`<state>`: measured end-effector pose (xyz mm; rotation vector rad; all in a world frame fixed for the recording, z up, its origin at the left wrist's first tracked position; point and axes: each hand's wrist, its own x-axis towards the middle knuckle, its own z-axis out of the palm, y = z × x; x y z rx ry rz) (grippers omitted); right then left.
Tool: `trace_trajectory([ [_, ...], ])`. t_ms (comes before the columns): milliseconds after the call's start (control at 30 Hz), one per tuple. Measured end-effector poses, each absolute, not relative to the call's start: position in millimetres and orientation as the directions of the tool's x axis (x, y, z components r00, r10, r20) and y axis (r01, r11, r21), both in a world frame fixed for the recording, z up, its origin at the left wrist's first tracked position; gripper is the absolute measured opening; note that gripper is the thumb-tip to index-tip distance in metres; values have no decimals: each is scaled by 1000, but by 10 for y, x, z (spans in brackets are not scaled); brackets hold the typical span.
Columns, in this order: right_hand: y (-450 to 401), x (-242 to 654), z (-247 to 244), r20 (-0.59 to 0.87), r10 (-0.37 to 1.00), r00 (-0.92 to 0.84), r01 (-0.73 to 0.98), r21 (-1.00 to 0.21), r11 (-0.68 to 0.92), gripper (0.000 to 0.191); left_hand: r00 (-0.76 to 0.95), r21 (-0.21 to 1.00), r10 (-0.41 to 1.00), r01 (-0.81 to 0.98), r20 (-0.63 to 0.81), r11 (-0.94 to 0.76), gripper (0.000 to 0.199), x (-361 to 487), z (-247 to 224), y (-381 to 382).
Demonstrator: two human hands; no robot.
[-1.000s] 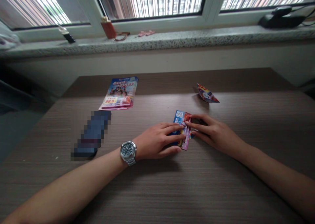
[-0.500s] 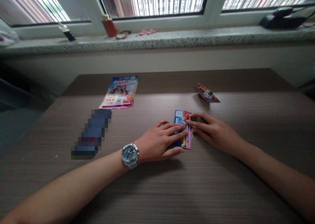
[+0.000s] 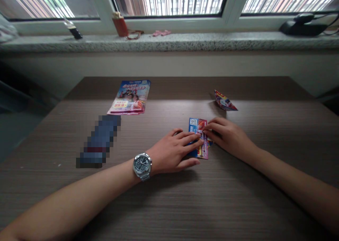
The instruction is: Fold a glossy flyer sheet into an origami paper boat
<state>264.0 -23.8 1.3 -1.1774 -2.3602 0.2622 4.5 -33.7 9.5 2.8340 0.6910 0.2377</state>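
A folded printed flyer (image 3: 194,122) lies on the table in front of me, blue and pink with a QR code at its upper left. My left hand (image 3: 171,151) rests flat across its lower left part, fingers stretched out; a metal watch (image 3: 142,166) is on that wrist. At the flyer's right edge, my right hand (image 3: 230,135) has its thumb and fingers closed together on the paper. A blue and yellow bit of paper pokes out beneath these fingers. Just beyond the right hand stands a small folded paper piece (image 3: 224,101) with pointed ends.
On the brown table (image 3: 169,205), a stack of flyers (image 3: 131,96) lies at the back left. Nearer sits a dark, pixelated flat object (image 3: 102,138). The stone windowsill (image 3: 212,41) holds a red container (image 3: 120,25), small pink items (image 3: 161,33) and a black device (image 3: 303,25).
My right hand's fingers have drawn closer together at the flyer's right edge. The left hand stays flat on the flyer. The whole view has shifted slightly.
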Motion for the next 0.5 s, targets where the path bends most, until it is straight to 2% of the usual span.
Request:
trace_trajectory([
  [100,-181,2576,34,323,799,-507,699,-390,600,12,874,242,472,437,111,-866,61,47,93,-343],
  [200,-127,2519,47,317,781,-538,699,-349,624,8,873,243,476,441,108,-864,61,47,96,-347],
  [500,-91,2469,34,289,775,-563,733,-259,629,12,873,248,478,444,99,-861,61,47,98,-348],
])
